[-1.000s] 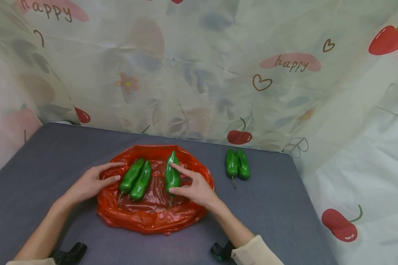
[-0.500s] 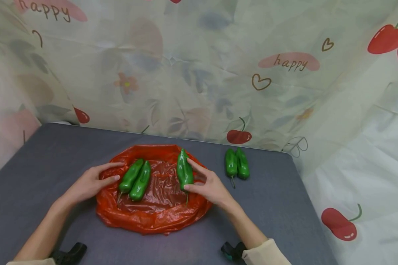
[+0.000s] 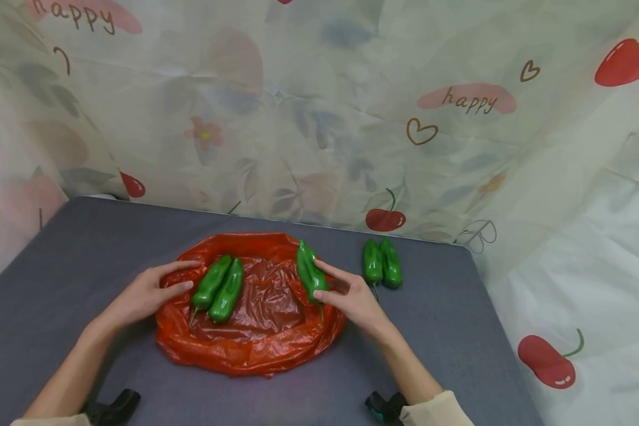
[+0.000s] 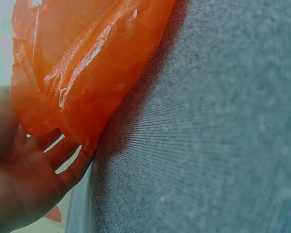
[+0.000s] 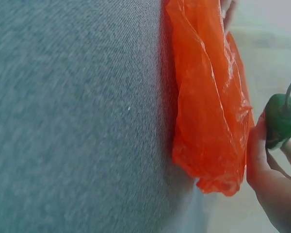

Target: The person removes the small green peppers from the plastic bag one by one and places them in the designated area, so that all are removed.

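A red plastic bag (image 3: 245, 358) lies with its mouth wide and its rim rolled down on the grey table. Two green chili peppers (image 3: 226, 291) rest side by side inside it, on the left. My left hand (image 3: 145, 291) holds the bag's left side, the thumb over the rim; the left wrist view has the other fingers partly behind the red plastic (image 4: 92, 82). Between thumb and fingers, my right hand (image 3: 354, 300) pinches another green chili pepper (image 3: 310, 272) above the bag's right rim. In the right wrist view that pepper (image 5: 280, 119) shows its stem end, raised off the table.
Two more green chili peppers (image 3: 381, 263) lie together on the grey table (image 3: 431, 331), right of the bag near the back edge. A printed cloth (image 3: 319, 118) hangs behind the table and down the right side.
My right hand has carried its pepper rightward, from over the bag's middle to over its right rim. My left hand and the two peppers inside the bag stay put.
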{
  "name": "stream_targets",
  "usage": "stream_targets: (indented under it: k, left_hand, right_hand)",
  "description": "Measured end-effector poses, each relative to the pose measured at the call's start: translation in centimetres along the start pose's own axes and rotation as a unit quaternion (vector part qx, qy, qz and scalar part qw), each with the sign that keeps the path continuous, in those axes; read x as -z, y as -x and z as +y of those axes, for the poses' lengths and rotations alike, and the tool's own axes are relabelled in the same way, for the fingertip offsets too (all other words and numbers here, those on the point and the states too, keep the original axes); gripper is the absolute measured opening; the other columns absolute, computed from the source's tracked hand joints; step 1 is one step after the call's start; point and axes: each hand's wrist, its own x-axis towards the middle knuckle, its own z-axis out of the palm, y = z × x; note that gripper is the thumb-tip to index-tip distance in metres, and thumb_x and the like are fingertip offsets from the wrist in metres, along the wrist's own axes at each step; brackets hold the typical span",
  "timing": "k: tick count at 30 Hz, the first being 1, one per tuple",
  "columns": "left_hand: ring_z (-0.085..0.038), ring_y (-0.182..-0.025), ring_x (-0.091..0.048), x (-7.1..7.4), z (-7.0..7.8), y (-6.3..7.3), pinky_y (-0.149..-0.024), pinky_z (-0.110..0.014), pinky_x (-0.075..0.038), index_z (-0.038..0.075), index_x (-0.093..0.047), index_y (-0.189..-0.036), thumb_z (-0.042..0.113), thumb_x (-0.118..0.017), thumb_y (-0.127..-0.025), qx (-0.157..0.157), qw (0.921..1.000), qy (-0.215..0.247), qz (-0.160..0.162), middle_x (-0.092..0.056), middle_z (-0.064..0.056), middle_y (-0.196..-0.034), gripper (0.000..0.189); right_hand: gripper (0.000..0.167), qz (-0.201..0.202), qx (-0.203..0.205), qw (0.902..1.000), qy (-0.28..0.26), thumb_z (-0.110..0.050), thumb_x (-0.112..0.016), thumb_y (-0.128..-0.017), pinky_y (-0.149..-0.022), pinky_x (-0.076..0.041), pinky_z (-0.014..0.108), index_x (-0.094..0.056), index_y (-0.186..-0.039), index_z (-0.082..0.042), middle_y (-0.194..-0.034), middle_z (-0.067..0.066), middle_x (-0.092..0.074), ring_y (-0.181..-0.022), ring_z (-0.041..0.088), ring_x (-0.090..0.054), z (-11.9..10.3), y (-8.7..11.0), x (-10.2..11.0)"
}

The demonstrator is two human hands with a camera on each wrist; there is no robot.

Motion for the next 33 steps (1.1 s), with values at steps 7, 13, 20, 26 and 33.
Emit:
stream_targets:
  k: [7, 13, 20, 26, 33]
  left_hand:
    - [-0.026, -0.051, -0.062, 0.0, -0.1, 0.1, -0.052, -0.035, -0.055, 0.011, -0.046, -0.147, 0.03, -0.062, -0.099, -0.013, 0.9999, 0.007, -0.002, -0.061, -0.012, -0.076, 0.054]
    - [-0.026, -0.051, -0.062, -0.1, 0.1, 0.1, -0.052, -0.035, -0.055, 0.01, -0.046, -0.147, 0.029, -0.061, -0.1, -0.014, 0.9999, 0.008, -0.002, -0.059, -0.011, -0.074, 0.054]
    - [-0.026, -0.05, -0.061, -0.2, 0.1, 0.2, -0.051, -0.034, -0.054, 0.011, -0.047, -0.147, 0.029, -0.062, -0.099, -0.016, 0.9998, 0.007, 0.004, -0.06, -0.012, -0.078, 0.053]
    - [-0.026, -0.051, -0.062, -0.1, 0.3, 0.1, -0.051, -0.035, -0.054, 0.012, -0.046, -0.147, 0.029, -0.062, -0.099, -0.012, 0.9999, 0.009, 0.006, -0.06, -0.013, -0.078, 0.053]
    - [-0.025, -0.051, -0.062, 0.0, 0.4, 0.1, -0.052, -0.036, -0.055, 0.011, -0.046, -0.147, 0.029, -0.063, -0.099, -0.002, 0.9999, 0.01, 0.006, -0.063, -0.015, -0.086, 0.054]
  right_hand:
    - [0.057, 0.024, -0.001, 0.9996, 0.015, -0.017, -0.071, -0.093, -0.09, -0.052, 0.028, -0.051, -0.146, -0.022, -0.145, 0.006, -0.051, -0.122, 0.025, -0.059, 0.2, 0.7, 1.2]
    - [0.056, 0.044, -0.007, 0.9989, 0.015, -0.02, -0.071, -0.093, -0.094, -0.05, 0.029, -0.051, -0.146, -0.024, -0.146, 0.004, -0.051, -0.125, 0.024, -0.056, 0.0, 1.3, 2.6]
    - [0.056, 0.064, -0.012, 0.9978, 0.014, -0.02, -0.072, -0.093, -0.096, -0.048, 0.026, -0.051, -0.146, -0.023, -0.145, 0.006, -0.052, -0.128, 0.023, -0.054, 0.1, 2.1, 4.1]
    - [0.058, 0.086, -0.024, 0.9958, 0.019, -0.022, -0.072, -0.093, -0.092, -0.05, 0.026, -0.051, -0.146, -0.022, -0.145, 0.009, -0.051, -0.128, 0.026, -0.054, 0.0, 2.9, 5.5]
    - [0.058, 0.105, -0.034, 0.993, 0.043, -0.024, -0.071, -0.094, -0.091, -0.049, 0.023, -0.049, -0.147, -0.022, -0.147, 0.011, -0.048, -0.123, 0.023, -0.057, 0.1, 3.8, 7.3]
